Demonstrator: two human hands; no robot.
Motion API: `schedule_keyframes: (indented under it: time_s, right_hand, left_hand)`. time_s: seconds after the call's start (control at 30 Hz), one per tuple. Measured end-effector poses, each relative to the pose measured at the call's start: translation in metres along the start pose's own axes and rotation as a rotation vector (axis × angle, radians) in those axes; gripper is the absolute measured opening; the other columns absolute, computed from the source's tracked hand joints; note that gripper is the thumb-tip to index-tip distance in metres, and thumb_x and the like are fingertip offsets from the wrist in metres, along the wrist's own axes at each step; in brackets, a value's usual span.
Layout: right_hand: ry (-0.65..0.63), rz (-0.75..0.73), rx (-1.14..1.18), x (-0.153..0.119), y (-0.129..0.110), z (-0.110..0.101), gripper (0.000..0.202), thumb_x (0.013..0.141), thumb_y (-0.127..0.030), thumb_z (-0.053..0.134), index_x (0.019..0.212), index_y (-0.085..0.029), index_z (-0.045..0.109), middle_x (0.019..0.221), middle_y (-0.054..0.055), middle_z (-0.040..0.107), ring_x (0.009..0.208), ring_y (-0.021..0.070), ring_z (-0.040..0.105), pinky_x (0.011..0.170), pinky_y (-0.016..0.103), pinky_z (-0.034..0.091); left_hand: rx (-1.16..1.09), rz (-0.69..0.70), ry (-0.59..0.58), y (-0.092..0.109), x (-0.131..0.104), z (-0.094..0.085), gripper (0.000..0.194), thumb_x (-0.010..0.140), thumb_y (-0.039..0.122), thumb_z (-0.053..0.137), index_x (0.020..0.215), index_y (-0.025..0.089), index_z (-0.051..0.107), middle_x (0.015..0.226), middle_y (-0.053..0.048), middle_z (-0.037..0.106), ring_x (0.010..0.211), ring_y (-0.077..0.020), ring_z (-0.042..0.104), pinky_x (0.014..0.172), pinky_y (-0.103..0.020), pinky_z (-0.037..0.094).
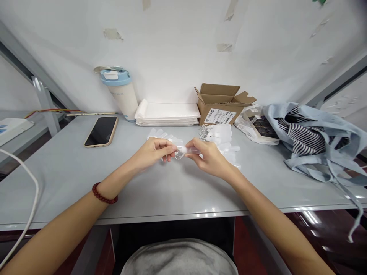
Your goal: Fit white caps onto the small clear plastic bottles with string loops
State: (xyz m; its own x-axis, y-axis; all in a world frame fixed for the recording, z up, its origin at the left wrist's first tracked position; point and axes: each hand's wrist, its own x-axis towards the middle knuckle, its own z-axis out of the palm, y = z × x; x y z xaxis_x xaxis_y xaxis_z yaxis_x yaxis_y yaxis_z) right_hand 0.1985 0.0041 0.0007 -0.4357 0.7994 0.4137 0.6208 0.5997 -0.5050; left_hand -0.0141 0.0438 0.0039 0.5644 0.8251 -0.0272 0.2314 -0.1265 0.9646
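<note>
In front of me, above the middle of the grey table [160, 191], my right hand [210, 156] pinches a small translucent plastic bottle [192, 150] lying sideways, its narrow white end pointing left. A thin white cord [179, 156] loops from that end. My left hand [155, 152] is closed, with thumb and fingertips pinching the cord beside the bottle's end. Behind my right hand lies a pile of similar translucent pieces with white cords [220, 133]. More clear pieces [159, 133] lie in a row behind my left hand, partly hidden by it.
At the back stand a cream tumbler [122, 97] with a blue lid, a stack of white packets [169, 114] and an open cardboard box [219, 110]. A phone [101, 131] lies left. Rightward are a plastic bag [249, 130] and a light-blue cloth bag [315, 137].
</note>
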Motion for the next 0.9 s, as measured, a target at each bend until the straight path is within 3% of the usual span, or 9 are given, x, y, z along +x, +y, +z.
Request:
schedule_keyframes:
  time_s: [0.5,0.9]
  right_hand:
    - [0.049,-0.092,-0.06,-0.006,0.004,0.013,0.006,0.086,-0.016,0.052,0.088,-0.019,0.048,0.081,0.004,0.061,0.067,0.0134,0.055,0.06,0.023,0.041]
    - [0.051,-0.074,-0.009,-0.005,0.005,0.012,0.005,0.086,-0.018,0.054,0.09,-0.018,0.05,0.079,0.004,0.063,0.065,0.0132,0.058,0.059,0.023,0.044]
  left_hand:
    - [0.063,-0.003,0.081,0.002,-0.008,0.016,0.024,0.082,0.034,0.059,0.067,0.014,0.061,0.062,0.001,0.059,0.053,-0.0093,0.054,0.054,-0.023,0.042]
    - [-0.009,-0.018,0.055,0.005,-0.008,0.016,0.025,0.083,0.032,0.059,0.067,0.014,0.06,0.06,0.002,0.059,0.052,-0.0087,0.054,0.054,-0.023,0.043]
